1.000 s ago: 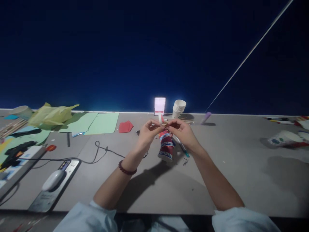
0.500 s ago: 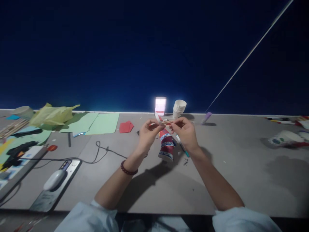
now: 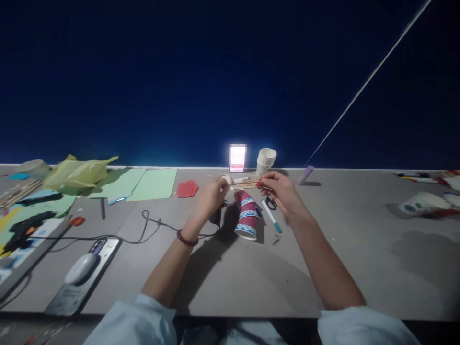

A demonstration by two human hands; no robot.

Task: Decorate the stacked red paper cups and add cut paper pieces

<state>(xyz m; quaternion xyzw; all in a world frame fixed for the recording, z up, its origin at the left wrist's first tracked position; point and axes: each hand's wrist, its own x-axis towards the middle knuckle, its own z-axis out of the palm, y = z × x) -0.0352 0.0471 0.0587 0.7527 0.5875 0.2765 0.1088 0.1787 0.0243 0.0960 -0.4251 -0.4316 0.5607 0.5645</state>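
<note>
Pinching a small red piece (image 3: 258,184) between thumb and fingers, the right hand (image 3: 282,194) stands just far and right of the decorated cup stack (image 3: 247,216); the left hand (image 3: 211,199) curls at the white roll (image 3: 226,179), whether gripping it cannot be told. Hazards, as judged: a loosened pinch could drop the piece among the wooden sticks (image 3: 247,183), and a low wrist could knock the stack or snag the black cable (image 3: 172,226). The table (image 3: 341,268) ends at the blue wall (image 3: 143,96) on the far side, with wider moving room to the right.
</note>
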